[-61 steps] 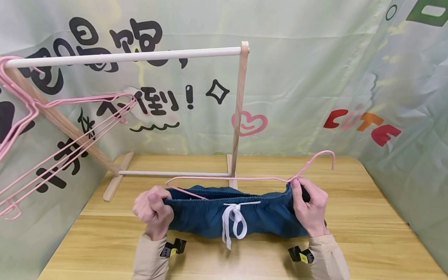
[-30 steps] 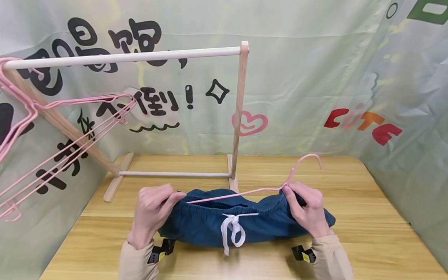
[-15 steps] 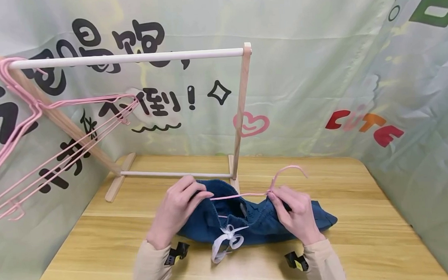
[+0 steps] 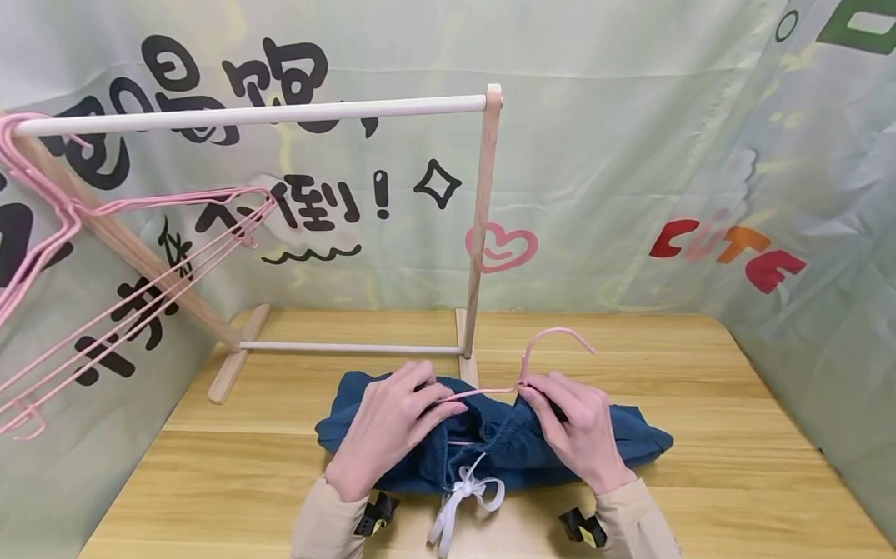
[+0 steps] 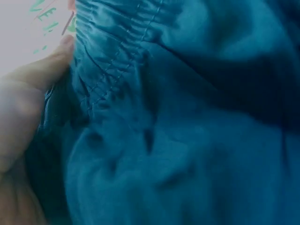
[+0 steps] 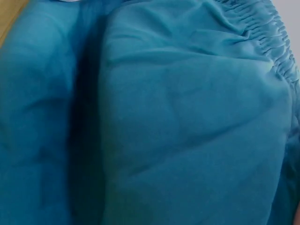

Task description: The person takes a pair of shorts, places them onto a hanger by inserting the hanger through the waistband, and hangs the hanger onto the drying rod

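Observation:
Dark blue drawstring shorts lie bunched over the table, their gathered waistband facing up and a white drawstring bow hanging in front. A pink hanger sits partly inside the waist opening; its hook rises to the right. My left hand pinches the waistband and hanger arm between thumb and fingers. With thumb and fingertips, my right hand pinches the waistband at the hanger's neck. Blue cloth fills most of the left wrist view, beside the left thumb. The right wrist view shows mostly shorts fabric.
A wooden rack with a white top rail stands at the back left of the table. Several pink hangers hang at the rail's left end. A printed curtain encloses the back and sides.
Both hands have drawn closer together, bunching the waistband between them. The left hand moved right along the hanger arm; the right hand and the hook shifted left. The bow moved slightly lower.

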`<state>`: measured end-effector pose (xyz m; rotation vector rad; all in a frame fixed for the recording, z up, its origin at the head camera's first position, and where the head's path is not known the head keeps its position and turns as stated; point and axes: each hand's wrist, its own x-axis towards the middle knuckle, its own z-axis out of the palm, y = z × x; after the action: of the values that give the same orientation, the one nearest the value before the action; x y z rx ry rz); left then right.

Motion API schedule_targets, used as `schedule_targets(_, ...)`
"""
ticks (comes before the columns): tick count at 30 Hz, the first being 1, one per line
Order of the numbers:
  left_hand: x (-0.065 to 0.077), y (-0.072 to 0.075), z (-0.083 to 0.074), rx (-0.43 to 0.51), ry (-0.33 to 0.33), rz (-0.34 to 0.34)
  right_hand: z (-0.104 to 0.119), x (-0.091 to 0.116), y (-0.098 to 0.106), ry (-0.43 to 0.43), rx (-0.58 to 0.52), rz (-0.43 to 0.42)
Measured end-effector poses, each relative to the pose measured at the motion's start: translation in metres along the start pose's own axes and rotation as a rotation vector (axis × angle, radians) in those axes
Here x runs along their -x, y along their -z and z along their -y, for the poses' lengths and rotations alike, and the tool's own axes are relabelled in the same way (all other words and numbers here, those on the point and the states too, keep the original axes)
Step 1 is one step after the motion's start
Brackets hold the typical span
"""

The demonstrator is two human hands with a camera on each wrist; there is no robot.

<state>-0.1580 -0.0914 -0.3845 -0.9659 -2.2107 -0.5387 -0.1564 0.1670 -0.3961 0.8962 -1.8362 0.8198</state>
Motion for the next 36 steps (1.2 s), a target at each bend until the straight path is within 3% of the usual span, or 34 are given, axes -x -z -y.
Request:
schedule_targets(3, 0.001, -0.001, 0.003, -0.021, -0.012, -0.020, 0.001, 0.000, 0.001, -0.037, -0.014, 0.033)
schedule_targets(6, 0.003, 0.000, 0.007, -0.052, -0.022, -0.088, 0.000, 0.001, 0.005, -0.097, -0.010, 0.077)
schedule_targets(10, 0.005, 0.004, 0.016, -0.097, -0.011, -0.207, -0.005, 0.003, 0.013, -0.173, 0.050, 0.092)
schedule_targets(17, 0.005, 0.016, 0.030, -0.180, 0.058, -0.459, -0.022, 0.008, 0.025, -0.297, 0.185, 0.029)
schedule_targets(22, 0.006, 0.024, 0.038, -0.234, 0.122, -0.597, -0.031, 0.012, 0.033, -0.365, 0.142, 0.025)
schedule_targets(26, 0.008, 0.025, 0.042, -0.242, 0.174, -0.607, -0.033, 0.010, 0.034, -0.360, 0.035, 0.009)
schedule_targets(36, 0.011, 0.025, 0.045, -0.208, 0.227, -0.591, -0.034, 0.011, 0.029, -0.299, -0.129, -0.079)
